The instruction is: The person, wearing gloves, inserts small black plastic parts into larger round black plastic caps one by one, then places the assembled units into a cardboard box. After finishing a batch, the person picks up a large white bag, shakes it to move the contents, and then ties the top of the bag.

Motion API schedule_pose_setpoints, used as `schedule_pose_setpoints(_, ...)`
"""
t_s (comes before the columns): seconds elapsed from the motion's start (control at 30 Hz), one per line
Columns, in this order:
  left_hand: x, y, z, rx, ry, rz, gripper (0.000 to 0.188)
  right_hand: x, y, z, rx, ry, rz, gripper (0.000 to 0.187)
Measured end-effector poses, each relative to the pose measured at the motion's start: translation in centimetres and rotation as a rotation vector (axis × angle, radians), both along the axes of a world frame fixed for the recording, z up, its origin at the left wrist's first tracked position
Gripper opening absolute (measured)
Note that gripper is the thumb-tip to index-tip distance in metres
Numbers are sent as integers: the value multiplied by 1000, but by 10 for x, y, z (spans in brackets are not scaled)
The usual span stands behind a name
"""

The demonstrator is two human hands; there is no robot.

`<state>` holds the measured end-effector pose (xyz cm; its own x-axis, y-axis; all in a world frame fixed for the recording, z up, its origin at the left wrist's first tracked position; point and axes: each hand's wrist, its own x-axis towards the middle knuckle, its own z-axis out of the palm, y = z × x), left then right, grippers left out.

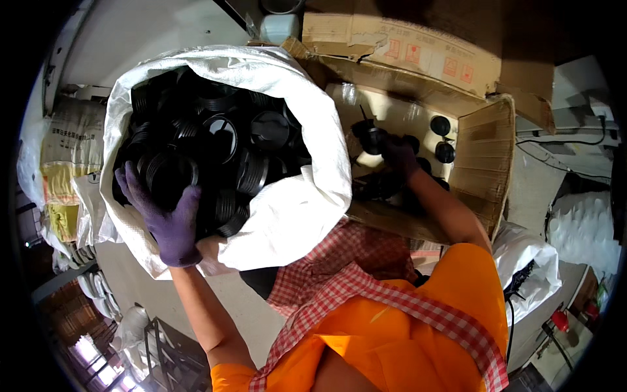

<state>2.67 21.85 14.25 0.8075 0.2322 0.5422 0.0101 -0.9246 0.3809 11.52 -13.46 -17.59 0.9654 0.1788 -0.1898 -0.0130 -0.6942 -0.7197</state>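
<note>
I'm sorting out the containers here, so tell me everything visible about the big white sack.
The white woven sack looks like plastic fabric. It stands open, its mouth rolled outward into a thick cuff, full of black round ribbed lids. The gloved left hand grips lids at its near rim. It leans against the cardboard box.

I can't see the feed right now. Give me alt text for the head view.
The gloved left hand grips a black ribbed cap inside a white woven sack full of them. The gloved right hand reaches into a cardboard box holding a few black caps.
</note>
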Motion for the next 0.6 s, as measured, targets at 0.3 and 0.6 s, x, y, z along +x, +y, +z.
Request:
schedule_pose_setpoints(0.3, -62, -149, 3, -1040, 132, -540, 37, -117, 18, 210, 1054, 221, -538, 18)
schedule_pose_setpoints(0.6, -61, -162, -61, -1673, 429, -301, 37, -128, -6, 244, 447, -123, 210, 26)
